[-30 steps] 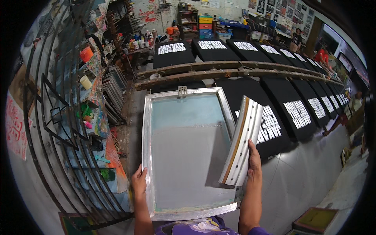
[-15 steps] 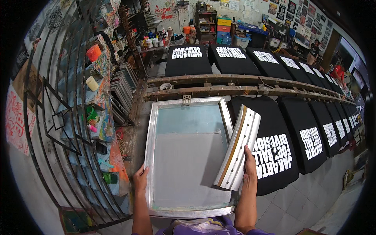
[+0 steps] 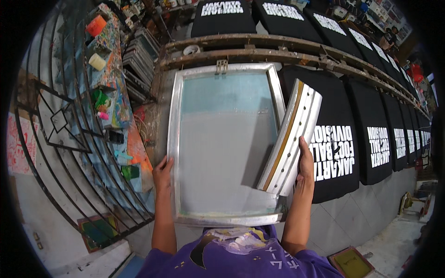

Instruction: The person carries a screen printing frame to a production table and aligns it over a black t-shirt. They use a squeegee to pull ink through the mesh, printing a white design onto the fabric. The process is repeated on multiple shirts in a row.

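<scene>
Tiled floor; beyond the right hand, clasping squeegee, black shirts bear seemingly finished prints; left hand touches screen frame, closure unclear, any print beneath hidden.

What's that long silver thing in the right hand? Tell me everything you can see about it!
It looks like a squeegee: a long, silvery, metal-looking bar with an amber-brown strip along its left side and a row of small dark spots, maybe screws or holes. It slants, its far end leaning right. The right hand grips its right side. It overlaps the framed screen's right side; whether they touch, I can't tell.
</scene>
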The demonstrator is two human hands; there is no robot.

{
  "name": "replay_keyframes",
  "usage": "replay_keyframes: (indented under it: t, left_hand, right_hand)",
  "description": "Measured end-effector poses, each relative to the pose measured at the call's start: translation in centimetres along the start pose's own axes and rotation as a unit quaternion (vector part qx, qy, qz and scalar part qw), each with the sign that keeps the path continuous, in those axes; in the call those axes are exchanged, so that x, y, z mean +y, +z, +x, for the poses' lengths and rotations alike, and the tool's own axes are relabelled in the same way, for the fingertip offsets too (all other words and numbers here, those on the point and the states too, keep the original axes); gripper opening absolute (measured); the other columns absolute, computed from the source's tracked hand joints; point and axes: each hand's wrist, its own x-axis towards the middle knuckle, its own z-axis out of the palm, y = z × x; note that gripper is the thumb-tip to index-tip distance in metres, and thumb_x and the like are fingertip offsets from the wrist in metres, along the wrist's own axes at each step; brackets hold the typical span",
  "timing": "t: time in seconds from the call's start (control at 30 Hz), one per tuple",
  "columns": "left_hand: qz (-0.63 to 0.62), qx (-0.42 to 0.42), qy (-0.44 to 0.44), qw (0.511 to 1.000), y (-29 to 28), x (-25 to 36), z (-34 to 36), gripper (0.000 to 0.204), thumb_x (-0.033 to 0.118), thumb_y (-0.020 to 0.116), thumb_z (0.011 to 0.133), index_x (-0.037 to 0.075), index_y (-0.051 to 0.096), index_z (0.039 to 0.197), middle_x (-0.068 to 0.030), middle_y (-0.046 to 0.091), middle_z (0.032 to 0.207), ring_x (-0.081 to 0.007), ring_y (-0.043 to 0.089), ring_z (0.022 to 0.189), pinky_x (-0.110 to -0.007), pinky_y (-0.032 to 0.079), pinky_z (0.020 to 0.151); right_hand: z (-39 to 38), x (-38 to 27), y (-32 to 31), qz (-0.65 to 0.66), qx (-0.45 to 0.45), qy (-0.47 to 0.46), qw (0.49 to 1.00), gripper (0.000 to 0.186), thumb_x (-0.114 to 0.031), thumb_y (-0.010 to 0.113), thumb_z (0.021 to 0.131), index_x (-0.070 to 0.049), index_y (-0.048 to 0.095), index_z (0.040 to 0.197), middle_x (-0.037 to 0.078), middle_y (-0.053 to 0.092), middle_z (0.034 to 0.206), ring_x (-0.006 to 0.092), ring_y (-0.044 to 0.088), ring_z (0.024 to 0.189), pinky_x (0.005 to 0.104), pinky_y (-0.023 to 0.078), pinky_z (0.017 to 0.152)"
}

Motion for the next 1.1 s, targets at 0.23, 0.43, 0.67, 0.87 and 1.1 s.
replay_keyframes:
  t: [0.23, 0.43, 0.67, 0.87, 1.1]
  left_hand:
    - [0.005, 0.037, 0.039, 0.999, 1.9, -2.4, 0.8, 0.052, 0.026, 0.083, 0.091, -0.007, 0.069, 0.128, -0.0128, 0.075, 0.118, -0.0142, 0.067, 0.1, -0.027, 0.051, 0.092]
    - [-0.021, 0.036, 0.043, 0.998, 2.0, -2.8, 1.6, 0.054, 0.028, 0.084, 0.09, -0.008, 0.069, 0.128, -0.0116, 0.076, 0.114, -0.0139, 0.067, 0.1, -0.026, 0.051, 0.092]
    - [-0.037, 0.026, 0.019, 0.999, 1.5, -3.2, 3.6, 0.054, 0.029, 0.085, 0.089, -0.007, 0.069, 0.125, -0.0113, 0.075, 0.116, -0.0161, 0.067, 0.108, -0.028, 0.048, 0.098]
    - [-0.047, 0.032, 0.012, 0.998, 1.4, -3.8, 3.8, 0.056, 0.031, 0.088, 0.085, -0.007, 0.071, 0.123, -0.0133, 0.074, 0.118, -0.0183, 0.066, 0.11, -0.03, 0.047, 0.101]
    - [-0.068, -0.005, 0.021, 0.997, 1.4, -3.9, 4.0, 0.057, 0.033, 0.088, 0.084, -0.005, 0.072, 0.124, -0.011, 0.074, 0.119, -0.0171, 0.065, 0.11, -0.03, 0.047, 0.1]
  right_hand:
    - [-2.2, -0.8, -1.6, 0.016, 0.004, -0.024, 1.0, 0.066, -0.042, 0.055, 0.105, 0.006, 0.045, 0.15, 0.019, 0.062, 0.137, 0.0246, 0.066, 0.118, 0.0355, 0.051, 0.103]
    - [-5.3, -2.4, -2.2, 0.045, 0.028, -0.04, 0.998, 0.062, -0.046, 0.063, 0.101, 0.001, 0.056, 0.142, 0.015, 0.07, 0.123, 0.0201, 0.071, 0.107, 0.0343, 0.058, 0.091]
    - [-7.1, -3.8, -5.5, -0.061, -0.069, -0.128, 0.987, 0.064, -0.024, 0.083, 0.083, 0.007, 0.058, 0.133, 0.015, 0.07, 0.112, 0.0222, 0.07, 0.098, 0.0349, 0.054, 0.091]
    - [-10.6, -6.3, -2.2, -0.149, -0.142, -0.189, 0.96, 0.052, -0.014, 0.088, 0.078, 0.006, 0.065, 0.119, 0.013, 0.073, 0.106, 0.0199, 0.07, 0.093, 0.0346, 0.054, 0.088]
    - [-13.2, -8.0, 3.7, -0.275, -0.129, -0.295, 0.906, 0.043, -0.021, 0.091, 0.079, 0.008, 0.07, 0.103, 0.015, 0.075, 0.092, 0.0201, 0.071, 0.081, 0.0334, 0.057, 0.076]
